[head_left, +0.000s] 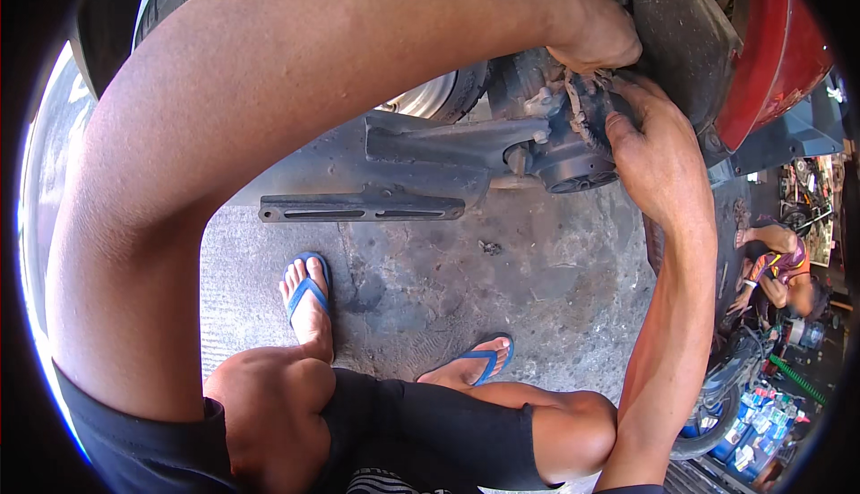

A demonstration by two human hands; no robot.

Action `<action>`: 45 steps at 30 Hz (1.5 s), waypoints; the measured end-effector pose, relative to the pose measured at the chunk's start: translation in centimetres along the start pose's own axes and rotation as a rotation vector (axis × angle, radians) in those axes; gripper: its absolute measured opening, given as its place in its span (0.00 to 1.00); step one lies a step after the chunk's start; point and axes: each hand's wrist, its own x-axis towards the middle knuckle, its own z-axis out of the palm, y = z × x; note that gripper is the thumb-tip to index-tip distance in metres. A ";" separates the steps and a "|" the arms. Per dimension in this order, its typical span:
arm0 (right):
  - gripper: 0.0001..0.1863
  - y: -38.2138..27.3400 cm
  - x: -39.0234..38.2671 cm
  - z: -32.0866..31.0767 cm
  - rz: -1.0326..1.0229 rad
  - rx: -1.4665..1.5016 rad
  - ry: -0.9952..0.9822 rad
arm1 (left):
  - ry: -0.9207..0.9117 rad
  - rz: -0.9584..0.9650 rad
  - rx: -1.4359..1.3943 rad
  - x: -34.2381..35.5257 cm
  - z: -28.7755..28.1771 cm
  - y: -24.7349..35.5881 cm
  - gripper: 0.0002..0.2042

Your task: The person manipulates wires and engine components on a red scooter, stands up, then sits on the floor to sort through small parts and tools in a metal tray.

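Observation:
My left arm arches across the top, and my left hand (596,24) is curled at the greasy engine area (582,113) of a motorcycle. Its fingers are bent down and mostly hidden, so what they hold does not show. Just below it, my right hand (661,145) is closed around the right side of the same dirty engine part, its thumb lying on the dark surface. Both hands are close together there. Beneath them is a round dark engine cover (578,176). To the left runs the grey exhaust with its heat shield (457,142) and a slotted metal bracket (363,209).
Red bodywork (778,55) and a dark plastic panel (685,37) crowd the upper right. A wheel (434,95) shows behind my left arm. My feet in blue flip-flops (309,288) stand on stained concrete (403,288). At far right, another person (778,266) crouches near bottles (752,427) and a tyre (712,436).

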 end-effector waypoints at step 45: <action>0.34 -4.8 1.5 -0.4 -0.032 -0.737 -0.405 | -0.073 0.133 -0.221 3.5 1.9 -3.7 0.15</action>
